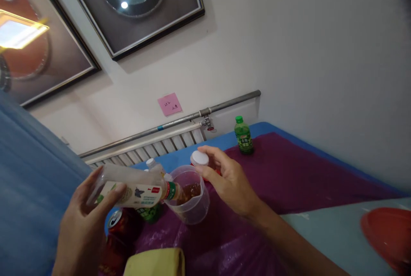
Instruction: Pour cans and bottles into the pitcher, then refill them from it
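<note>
My left hand (84,211) is wrapped round a clear plastic drink bottle (133,190) with a white label and a green band at its neck. The bottle is tipped to the right, its mouth over the rim of a translucent plastic measuring cup (192,209). Brown, bubbly liquid (192,191) shows inside the cup. Beyond the cup's right side, my right hand (229,177) pinches a white bottle cap (199,158) between thumb and finger. Something red lies behind that cap, partly hidden by the fingers.
A green bottle (243,136) stands on the purple cloth (282,169) at the back. Left of the cup are an opened dark red can (120,224), another green bottle (150,214) and a white-capped bottle (153,164). A folded yellow cloth (156,263) lies in front; a red plate-like object (388,235) sits at right.
</note>
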### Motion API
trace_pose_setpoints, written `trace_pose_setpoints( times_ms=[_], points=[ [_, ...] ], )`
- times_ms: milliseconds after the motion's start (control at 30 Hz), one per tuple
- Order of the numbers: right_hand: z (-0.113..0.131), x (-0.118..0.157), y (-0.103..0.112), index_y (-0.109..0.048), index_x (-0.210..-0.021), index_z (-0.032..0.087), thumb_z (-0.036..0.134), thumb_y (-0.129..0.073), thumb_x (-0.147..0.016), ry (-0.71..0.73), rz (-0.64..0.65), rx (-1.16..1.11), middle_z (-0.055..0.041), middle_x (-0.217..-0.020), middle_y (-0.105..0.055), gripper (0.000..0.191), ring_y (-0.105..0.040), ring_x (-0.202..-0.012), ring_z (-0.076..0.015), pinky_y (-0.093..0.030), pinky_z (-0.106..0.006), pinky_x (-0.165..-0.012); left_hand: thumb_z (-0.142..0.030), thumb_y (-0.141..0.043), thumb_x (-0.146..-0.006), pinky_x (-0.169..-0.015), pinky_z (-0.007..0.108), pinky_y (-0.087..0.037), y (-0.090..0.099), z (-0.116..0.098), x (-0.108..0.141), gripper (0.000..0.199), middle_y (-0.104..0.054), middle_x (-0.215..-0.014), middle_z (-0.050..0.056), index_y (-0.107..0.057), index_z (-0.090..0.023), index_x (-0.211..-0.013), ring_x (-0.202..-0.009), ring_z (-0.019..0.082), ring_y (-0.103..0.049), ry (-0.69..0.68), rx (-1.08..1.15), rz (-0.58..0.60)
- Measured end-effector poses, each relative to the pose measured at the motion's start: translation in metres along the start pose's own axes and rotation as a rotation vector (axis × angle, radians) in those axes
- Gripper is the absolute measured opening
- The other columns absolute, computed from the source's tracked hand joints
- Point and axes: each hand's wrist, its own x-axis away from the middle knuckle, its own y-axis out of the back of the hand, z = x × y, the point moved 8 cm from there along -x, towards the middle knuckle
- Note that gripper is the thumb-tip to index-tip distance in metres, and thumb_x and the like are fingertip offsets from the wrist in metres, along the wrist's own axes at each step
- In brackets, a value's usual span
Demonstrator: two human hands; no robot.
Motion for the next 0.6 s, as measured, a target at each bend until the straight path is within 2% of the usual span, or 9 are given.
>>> trace_pose_setpoints(
  times_ms=[67, 167, 300, 467, 567, 600],
  points=[
    [-0.001, -0.001, 0.000, -0.061, -0.116, 0.022, 0.029, -0.064, -0.081, 0.003, -0.003, 0.042, -0.0050, -0.109, -0.071, 0.036, -0.066, -0.098, -0.0208, -0.052, -0.035, -0.086, -0.053, -0.077, -0.063, -0.102, 0.046, -0.046, -0.004, -0.011, 0.003, 0.069, -0.067, -0.124, 0.001, -0.060, -0.036, -0.128, -0.118, 0.030, -0.059, -0.038, 0.008, 0.013],
    [-0.003, -0.002, -0.003, -0.063, -0.112, 0.021, 0.027, -0.064, -0.080, 0.019, 0.010, 0.103, -0.0034, -0.106, -0.071, 0.033, -0.066, -0.098, -0.0200, -0.051, -0.035, -0.088, -0.057, -0.077, -0.062, -0.106, 0.051, -0.041, -0.007, -0.013, 0.002, 0.071, -0.066, -0.126, 0.001, -0.059, -0.038, -0.128, -0.117, 0.031, -0.060, -0.059, -0.011, 0.024],
    [-0.007, -0.003, -0.005, -0.064, -0.108, 0.021, 0.025, -0.064, -0.080, 0.028, 0.019, 0.159, -0.0022, -0.102, -0.071, 0.029, -0.065, -0.096, -0.0193, -0.050, -0.034, -0.089, -0.062, -0.078, -0.056, -0.102, 0.057, -0.043, -0.006, -0.006, -0.003, 0.075, -0.068, -0.123, 0.001, -0.060, -0.042, -0.127, -0.111, 0.033, -0.063, -0.039, -0.048, 0.023],
    [-0.014, -0.003, -0.008, -0.064, -0.107, 0.020, 0.024, -0.064, -0.079, 0.021, 0.017, 0.190, -0.0026, -0.101, -0.071, 0.029, -0.065, -0.094, -0.0190, -0.050, -0.033, -0.087, -0.063, -0.078, -0.057, -0.094, 0.051, -0.052, 0.003, 0.002, -0.003, 0.074, -0.069, -0.120, 0.000, -0.061, -0.042, -0.126, -0.107, 0.031, -0.065, -0.036, -0.095, -0.019],
    [-0.020, -0.003, -0.010, -0.064, -0.106, 0.019, 0.024, -0.064, -0.078, 0.000, 0.020, 0.201, -0.0040, -0.102, -0.071, 0.028, -0.065, -0.095, -0.0198, -0.050, -0.034, -0.086, -0.061, -0.078, -0.058, -0.106, 0.054, -0.042, 0.013, 0.013, -0.008, 0.074, -0.066, -0.125, 0.000, -0.061, -0.039, -0.126, -0.114, 0.031, -0.062, -0.080, -0.071, -0.049],
    [-0.022, -0.002, -0.010, -0.064, -0.105, 0.019, 0.024, -0.064, -0.077, -0.005, 0.013, 0.208, -0.0045, -0.103, -0.070, 0.028, -0.064, -0.096, -0.0201, -0.050, -0.034, -0.086, -0.060, -0.079, -0.058, -0.108, 0.053, -0.039, 0.016, 0.021, -0.011, 0.078, -0.065, -0.128, -0.001, -0.058, -0.039, -0.130, -0.117, 0.031, -0.060, -0.084, -0.045, -0.023]
  ],
)
